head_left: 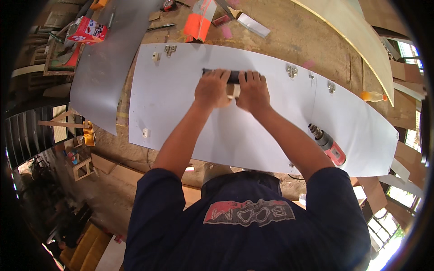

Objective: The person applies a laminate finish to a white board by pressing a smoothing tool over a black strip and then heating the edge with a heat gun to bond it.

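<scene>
My left hand (210, 90) and my right hand (254, 92) are side by side over the far half of a large white panel (280, 115). Both are closed, with fingers wrapped over a short black bar-shaped piece (233, 77); its exact kind I cannot make out. Just below it, between my hands, a small pale block-like part (233, 91) shows, mostly hidden by my fingers. A red and grey heat gun (331, 147) lies on the panel to the right of my right forearm. Metal cabinet hinges (170, 49) are fixed near the panel's far edge.
A dark grey sheet (101, 77) lies to the left, with a red box (88, 30) beyond it. On the brown worktable (280, 49) are an orange and grey object (199, 21) and a small bottle (374, 96). A curved pale board (352, 36) spans the far right.
</scene>
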The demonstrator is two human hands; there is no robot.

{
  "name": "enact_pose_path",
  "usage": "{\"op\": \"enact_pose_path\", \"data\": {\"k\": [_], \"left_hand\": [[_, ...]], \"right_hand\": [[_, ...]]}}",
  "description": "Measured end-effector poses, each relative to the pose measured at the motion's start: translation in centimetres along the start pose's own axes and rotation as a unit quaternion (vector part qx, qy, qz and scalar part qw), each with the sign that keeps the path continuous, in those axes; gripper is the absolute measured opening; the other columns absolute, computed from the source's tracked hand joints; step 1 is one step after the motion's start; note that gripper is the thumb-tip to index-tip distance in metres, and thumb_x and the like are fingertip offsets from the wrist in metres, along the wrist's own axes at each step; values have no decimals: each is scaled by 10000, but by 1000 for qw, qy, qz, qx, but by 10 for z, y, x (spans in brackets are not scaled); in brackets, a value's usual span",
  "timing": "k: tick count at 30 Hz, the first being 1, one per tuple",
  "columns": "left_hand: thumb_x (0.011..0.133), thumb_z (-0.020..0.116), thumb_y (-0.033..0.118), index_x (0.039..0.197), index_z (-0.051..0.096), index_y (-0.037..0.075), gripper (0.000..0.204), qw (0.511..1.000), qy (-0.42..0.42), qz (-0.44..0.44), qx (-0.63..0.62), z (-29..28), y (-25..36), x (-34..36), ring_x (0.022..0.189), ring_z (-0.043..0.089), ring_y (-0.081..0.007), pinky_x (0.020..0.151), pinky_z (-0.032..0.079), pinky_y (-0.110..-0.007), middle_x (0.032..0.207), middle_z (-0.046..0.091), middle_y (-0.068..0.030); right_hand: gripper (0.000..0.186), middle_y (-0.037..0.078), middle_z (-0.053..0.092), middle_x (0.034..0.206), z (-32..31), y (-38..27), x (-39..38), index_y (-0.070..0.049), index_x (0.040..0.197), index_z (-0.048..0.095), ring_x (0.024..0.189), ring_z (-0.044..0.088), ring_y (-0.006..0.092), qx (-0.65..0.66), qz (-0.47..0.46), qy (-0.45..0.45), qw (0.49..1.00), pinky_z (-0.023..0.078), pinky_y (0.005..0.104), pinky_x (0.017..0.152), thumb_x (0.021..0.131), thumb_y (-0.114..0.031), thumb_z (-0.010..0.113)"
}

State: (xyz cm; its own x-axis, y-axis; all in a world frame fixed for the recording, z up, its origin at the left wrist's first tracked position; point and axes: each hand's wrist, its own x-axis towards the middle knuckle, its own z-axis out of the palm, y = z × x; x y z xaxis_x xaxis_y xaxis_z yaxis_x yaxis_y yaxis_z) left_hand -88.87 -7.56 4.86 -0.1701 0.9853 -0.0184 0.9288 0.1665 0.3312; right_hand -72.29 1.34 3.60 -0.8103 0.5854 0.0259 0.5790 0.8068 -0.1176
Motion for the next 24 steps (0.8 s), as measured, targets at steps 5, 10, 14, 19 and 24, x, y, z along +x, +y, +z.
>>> {"op": "enact_pose_path", "data": {"k": [5,10,14,19,24], "left_hand": [[725,856,292,1207,758,133,517,997,-33,-49,53,-20,-32,65,1081,757,-337,973,612,-443,1212,753,-115],[725,825,281,1080,800,100,400,997,-48,-67,9,-32,-10,33,1018,780,-357,921,634,-469,1109,790,-145],[713,830,319,1108,735,14,508,986,-139,-91,-23,-14,31,-116,992,764,-384,946,608,-481,1141,750,-206],[696,820,265,1294,697,-5,667,995,42,-56,-76,4,31,-224,1152,727,-358,1066,562,-459,1217,718,-182],[701,781,238,1264,692,-34,631,992,60,-80,-81,-10,-10,-184,1167,712,-366,1111,534,-454,1186,715,-201]], "right_hand": [[593,173,668,1320,-22,8,84,-12,1354,626,1304,599,324,-34,33,-96,994,483,476,1086,830,-269,729],[597,172,679,1259,-20,6,60,-62,1308,662,1252,627,325,-24,0,-120,992,518,451,1053,805,-354,798],[610,174,666,1158,-17,-46,-81,-38,1218,664,1121,634,351,45,-78,-133,987,505,489,972,720,-343,840],[730,238,658,1245,-21,-117,-148,44,1319,642,1201,614,397,98,-87,-78,988,484,521,1018,688,-289,797],[756,237,650,1262,-12,-118,-80,56,1340,627,1205,610,392,64,-119,-70,988,488,512,1011,681,-273,791]]}}
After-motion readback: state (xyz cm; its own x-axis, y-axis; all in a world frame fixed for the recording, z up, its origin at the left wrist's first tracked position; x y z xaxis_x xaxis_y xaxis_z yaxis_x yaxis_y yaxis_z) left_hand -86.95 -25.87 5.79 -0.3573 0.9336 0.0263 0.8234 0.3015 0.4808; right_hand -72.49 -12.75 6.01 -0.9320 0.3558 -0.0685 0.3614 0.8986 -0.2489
